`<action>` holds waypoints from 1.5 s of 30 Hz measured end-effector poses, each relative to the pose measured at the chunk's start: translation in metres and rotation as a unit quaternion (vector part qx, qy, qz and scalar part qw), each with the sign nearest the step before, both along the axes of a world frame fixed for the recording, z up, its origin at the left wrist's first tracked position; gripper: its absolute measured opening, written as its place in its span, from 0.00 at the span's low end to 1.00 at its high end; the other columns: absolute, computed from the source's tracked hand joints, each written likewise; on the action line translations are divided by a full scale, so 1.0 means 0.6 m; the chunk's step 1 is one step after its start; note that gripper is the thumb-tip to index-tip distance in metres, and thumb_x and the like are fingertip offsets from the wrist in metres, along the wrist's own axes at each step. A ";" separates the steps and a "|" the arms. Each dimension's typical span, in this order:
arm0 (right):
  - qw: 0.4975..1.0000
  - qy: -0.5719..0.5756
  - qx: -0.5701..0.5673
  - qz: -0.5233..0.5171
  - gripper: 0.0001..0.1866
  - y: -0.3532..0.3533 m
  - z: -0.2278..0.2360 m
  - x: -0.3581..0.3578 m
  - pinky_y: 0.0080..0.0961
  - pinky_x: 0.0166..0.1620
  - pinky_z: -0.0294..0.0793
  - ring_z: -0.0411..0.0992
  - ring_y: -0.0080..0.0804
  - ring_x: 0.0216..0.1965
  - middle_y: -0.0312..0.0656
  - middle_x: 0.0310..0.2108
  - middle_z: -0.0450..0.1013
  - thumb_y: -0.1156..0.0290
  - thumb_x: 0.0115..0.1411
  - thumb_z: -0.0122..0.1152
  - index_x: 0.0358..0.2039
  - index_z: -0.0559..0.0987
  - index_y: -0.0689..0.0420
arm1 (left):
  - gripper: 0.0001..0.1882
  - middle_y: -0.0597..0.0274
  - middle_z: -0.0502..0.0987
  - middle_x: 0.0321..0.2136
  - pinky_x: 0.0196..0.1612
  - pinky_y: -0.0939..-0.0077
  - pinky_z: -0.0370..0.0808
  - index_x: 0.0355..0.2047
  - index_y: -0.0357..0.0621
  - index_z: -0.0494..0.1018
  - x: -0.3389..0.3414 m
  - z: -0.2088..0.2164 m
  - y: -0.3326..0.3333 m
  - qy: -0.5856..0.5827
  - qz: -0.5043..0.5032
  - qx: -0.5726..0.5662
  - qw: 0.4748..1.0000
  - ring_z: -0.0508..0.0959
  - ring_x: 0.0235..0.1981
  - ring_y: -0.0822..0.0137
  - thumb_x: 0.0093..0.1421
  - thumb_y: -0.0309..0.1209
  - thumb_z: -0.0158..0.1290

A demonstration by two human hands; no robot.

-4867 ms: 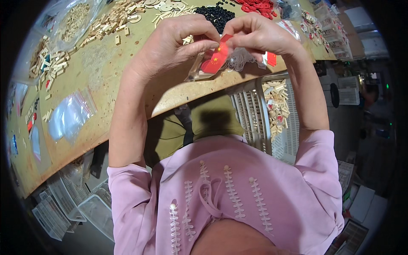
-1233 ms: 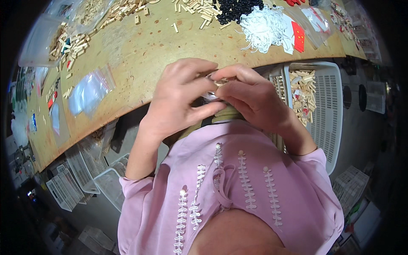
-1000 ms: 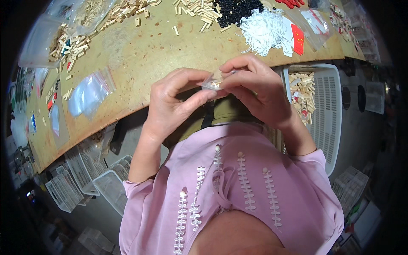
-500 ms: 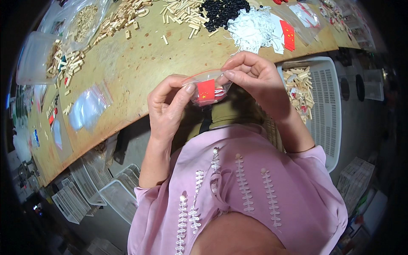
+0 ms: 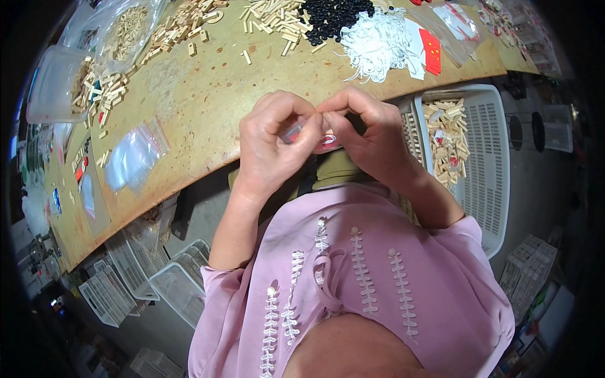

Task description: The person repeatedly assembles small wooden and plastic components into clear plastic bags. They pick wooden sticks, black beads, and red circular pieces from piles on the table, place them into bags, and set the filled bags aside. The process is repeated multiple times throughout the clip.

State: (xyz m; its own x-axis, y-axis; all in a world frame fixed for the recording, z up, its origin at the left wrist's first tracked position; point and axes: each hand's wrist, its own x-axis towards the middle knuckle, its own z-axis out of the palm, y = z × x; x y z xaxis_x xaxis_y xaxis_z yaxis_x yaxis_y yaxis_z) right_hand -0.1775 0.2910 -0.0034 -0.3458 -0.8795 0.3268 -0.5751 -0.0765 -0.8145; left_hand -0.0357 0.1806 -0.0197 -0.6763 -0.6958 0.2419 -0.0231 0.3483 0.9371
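Observation:
Just off the table's front edge, a small clear zip bag (image 5: 328, 146) hangs between my two hands. Red pieces and a white loop of cord show through its plastic; much of it is hidden behind my fingers. My left hand (image 5: 275, 142) is closed, thumb and forefinger pinching the bag's upper edge. Close against it, my right hand (image 5: 372, 132) pinches the same edge, its fingertips meeting the left ones near the middle.
On the table (image 5: 208, 113) lie wooden pieces (image 5: 270, 22), black wheels (image 5: 331, 19), white cords (image 5: 376, 47), red flag cards (image 5: 431, 51) and empty zip bags (image 5: 135, 157). To my right stands a white basket (image 5: 495, 164) holding bagged pieces; more baskets (image 5: 179, 283) sit below left.
Both hands have come together along the top of the bag. The left moved right and turned, covering the red flag card that showed inside before.

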 end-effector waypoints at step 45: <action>0.997 -0.035 -0.020 -0.067 0.13 0.037 -0.026 -0.239 0.25 0.61 0.68 0.73 0.25 0.55 0.39 0.53 0.78 0.76 0.73 0.53 0.53 0.81 0.62 | 0.14 0.57 0.78 0.25 0.34 0.62 0.74 0.33 0.41 0.78 0.324 -0.033 -0.176 -0.242 0.446 -0.321 0.800 0.76 0.26 0.57 0.57 0.38 0.68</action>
